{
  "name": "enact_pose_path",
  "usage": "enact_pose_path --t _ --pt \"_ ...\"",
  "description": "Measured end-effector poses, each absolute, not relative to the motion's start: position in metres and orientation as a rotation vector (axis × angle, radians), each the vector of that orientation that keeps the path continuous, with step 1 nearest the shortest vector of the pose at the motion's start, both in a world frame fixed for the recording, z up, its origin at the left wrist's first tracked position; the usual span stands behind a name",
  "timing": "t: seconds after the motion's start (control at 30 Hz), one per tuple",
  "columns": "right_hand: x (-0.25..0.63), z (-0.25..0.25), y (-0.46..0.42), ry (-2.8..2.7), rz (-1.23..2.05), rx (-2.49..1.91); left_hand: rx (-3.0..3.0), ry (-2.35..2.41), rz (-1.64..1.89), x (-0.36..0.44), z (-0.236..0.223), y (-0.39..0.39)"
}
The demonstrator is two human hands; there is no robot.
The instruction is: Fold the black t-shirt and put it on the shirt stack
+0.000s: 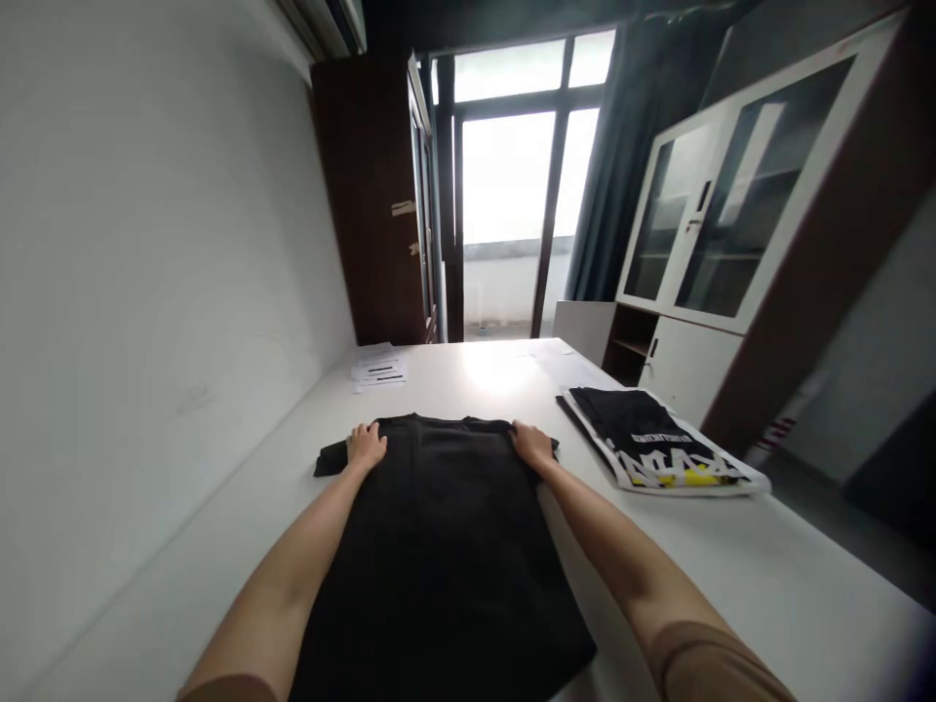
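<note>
A black T-shirt lies spread on the white table, its neckline at the far end and its body running toward me. My left hand is closed on the shirt's left shoulder, with a short sleeve sticking out beyond it. At the opposite shoulder, my right hand has its fingers curled over the fabric edge; a bit of sleeve shows behind it. Both arms reach forward along the sides of the shirt. The fingertips under the cloth are hidden.
Folded clothes, black with white and yellow print, are stacked on the right. Printed papers lie at the far left, by the wall. A dark cabinet and a white glass-door cabinet stand beyond.
</note>
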State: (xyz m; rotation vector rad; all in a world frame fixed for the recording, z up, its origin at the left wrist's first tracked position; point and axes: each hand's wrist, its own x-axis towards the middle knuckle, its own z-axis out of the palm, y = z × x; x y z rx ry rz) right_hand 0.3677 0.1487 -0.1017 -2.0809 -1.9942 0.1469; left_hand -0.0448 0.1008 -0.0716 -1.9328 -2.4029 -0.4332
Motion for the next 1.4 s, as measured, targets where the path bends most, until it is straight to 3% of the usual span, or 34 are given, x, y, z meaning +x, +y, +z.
enact_pose_path --t 0.27,0.43,0.67,1.0,1.17,1.3,1.4 --pt "0.379 -0.092 0.169 -1.958 0.227 -2.010 -2.635 -1.944 -0.334 0.013 -0.117 0.054" --pt "0.392 -0.092 0.160 -2.001 0.223 -1.955 -2.651 -1.933 -0.210 0.020 -0.138 0.026" --pt "0.448 -0.110 0.149 -1.930 0.181 -2.038 -2.626 -1.991 -0.173 0.004 -0.140 0.059" --pt "0.439 -0.131 0.151 -1.623 0.416 -1.656 -2.537 -1.979 -0.252 0.020 -0.113 0.095" --pt "0.427 -0.133 0.151 -1.217 0.788 -1.438 -2.910 -1.453 -0.523 0.097 -0.091 0.030" --pt "0.415 -0.124 0.142 -1.026 1.132 -1.288 -3.149 -0.899 -0.323 0.170 -0.079 -0.051" --pt "0.404 -0.117 0.134 -1.186 1.091 -1.434 -3.050 -0.878 -0.142 0.201 -0.074 -0.086"
